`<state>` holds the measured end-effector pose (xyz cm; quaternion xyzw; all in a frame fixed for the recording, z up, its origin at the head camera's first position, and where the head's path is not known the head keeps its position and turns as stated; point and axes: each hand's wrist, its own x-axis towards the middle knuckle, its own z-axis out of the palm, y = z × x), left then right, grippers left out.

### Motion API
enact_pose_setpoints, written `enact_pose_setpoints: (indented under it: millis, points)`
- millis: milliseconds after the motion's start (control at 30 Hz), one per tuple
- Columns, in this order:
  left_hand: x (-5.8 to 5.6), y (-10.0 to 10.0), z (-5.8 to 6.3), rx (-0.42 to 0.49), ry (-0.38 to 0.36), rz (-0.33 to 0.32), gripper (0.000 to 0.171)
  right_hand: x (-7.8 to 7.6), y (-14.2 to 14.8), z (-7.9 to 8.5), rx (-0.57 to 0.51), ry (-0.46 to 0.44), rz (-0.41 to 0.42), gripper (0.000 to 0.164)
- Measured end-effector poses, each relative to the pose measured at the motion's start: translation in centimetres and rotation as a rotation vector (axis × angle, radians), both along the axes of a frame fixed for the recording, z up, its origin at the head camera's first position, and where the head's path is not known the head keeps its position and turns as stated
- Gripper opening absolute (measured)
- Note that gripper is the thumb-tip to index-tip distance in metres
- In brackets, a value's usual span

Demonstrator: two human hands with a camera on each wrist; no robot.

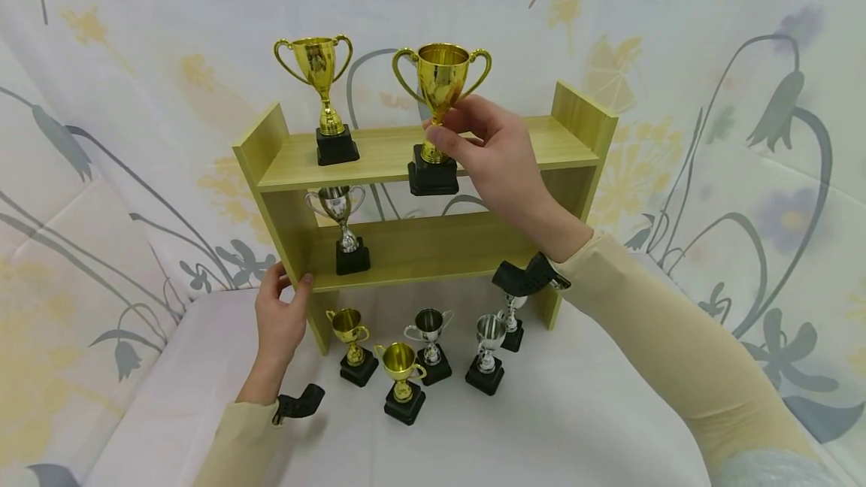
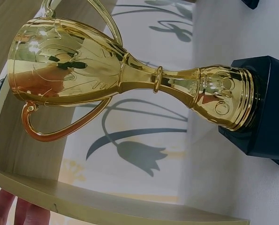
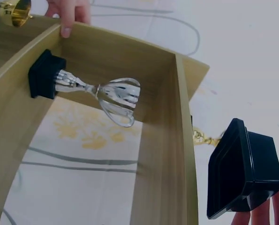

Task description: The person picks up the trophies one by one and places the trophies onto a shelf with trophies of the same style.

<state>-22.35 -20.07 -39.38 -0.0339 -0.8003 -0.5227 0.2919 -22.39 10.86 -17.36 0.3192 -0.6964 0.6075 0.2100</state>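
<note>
1. Gold trophy cup (image 1: 440,89), held nearly upright in the air at the front edge of the top shelf (image 1: 382,152): glossy, mirror-like bowl, open at the mouth, with a curling handle on either side, a narrow stem and a stepped, square black base. The right-wrist view shows the base's dark, rimmed underside.
2. Right hand (image 1: 497,149): thumb and fingers pinch the stem just above the base.
3. Left hand (image 1: 280,322): grips the side panel of the wooden shelf unit (image 1: 284,224), thumb at its front edge.
4. Second gold trophy (image 1: 328,96): similar in form, standing on the top shelf, left of the held cup.
5. Silver trophy (image 1: 347,235): upright on the middle shelf (image 1: 433,254).
</note>
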Motion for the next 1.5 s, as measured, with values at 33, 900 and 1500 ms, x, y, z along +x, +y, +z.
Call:
enact_pose_setpoints:
  millis: [33, 900, 1500]
  points:
    - [0.0, 0.0, 0.0, 0.001, -0.002, 0.001, 0.041, -0.1, -0.1, 0.1, 0.000, -0.003, -0.001, 0.025]
    - [-0.1, 0.1, 0.0, -0.002, 0.009, -0.002, 0.041, -2.9, -1.9, 1.2, 0.058, -0.120, -0.032, 0.043]
    - [-0.1, 0.1, -0.1, 0.006, 0.004, 0.000, 0.042, -3.8, -3.2, 1.4, 0.066, -0.173, -0.094, 0.042]
